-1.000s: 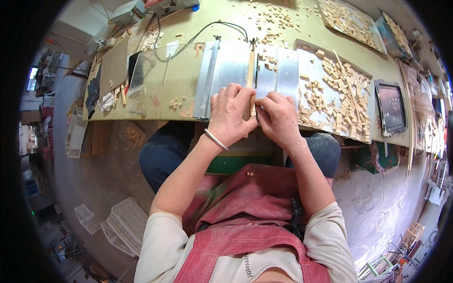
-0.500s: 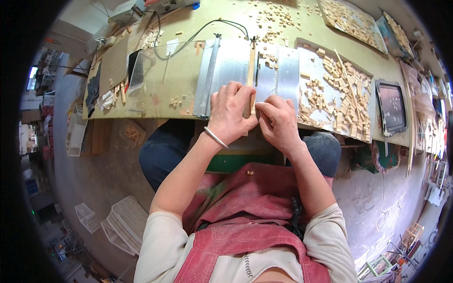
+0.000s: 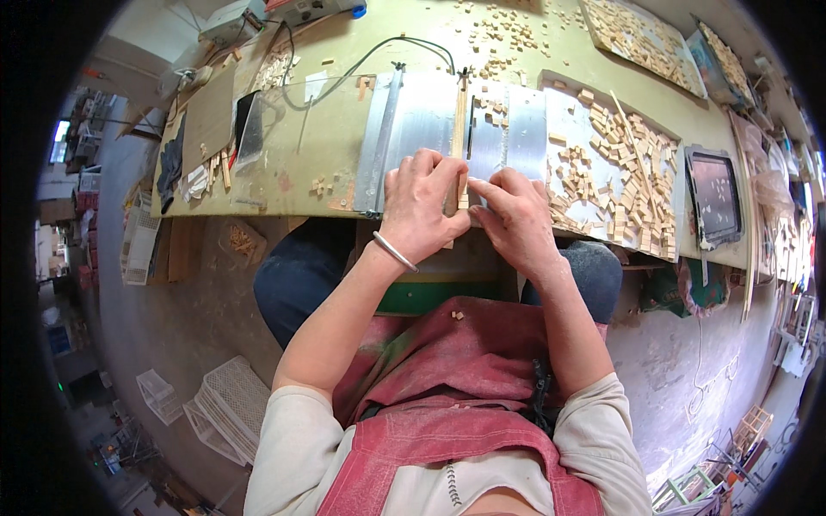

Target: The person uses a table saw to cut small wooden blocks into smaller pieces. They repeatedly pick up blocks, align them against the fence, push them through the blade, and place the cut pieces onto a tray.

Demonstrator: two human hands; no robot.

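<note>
Narrow light wooden strips (image 3: 459,120) lie lengthwise along a silvery metal worktop (image 3: 422,112), beside a thin dark slot (image 3: 471,142). My left hand (image 3: 422,206), with a pale bangle at the wrist, is closed around their near end at the worktop's front edge. The short wooden end (image 3: 464,198) shows beyond its fingertips. On the other side is my right hand (image 3: 519,219), its index finger and thumb parted beside that end. Its other fingers are bent. Whether the fingertips touch the wood I cannot tell.
Small wooden blocks (image 3: 492,110) lie right of the slot. A tray (image 3: 555,86) on the right holds many more and a thin stick. Beyond it stands a black-framed panel (image 3: 716,198). A black cable (image 3: 366,53) loops behind the worktop. White plastic baskets (image 3: 228,404) are on the floor.
My right hand has shifted slightly to the right, and its thumb and index finger have parted. The left hand stays in place on the strips.
</note>
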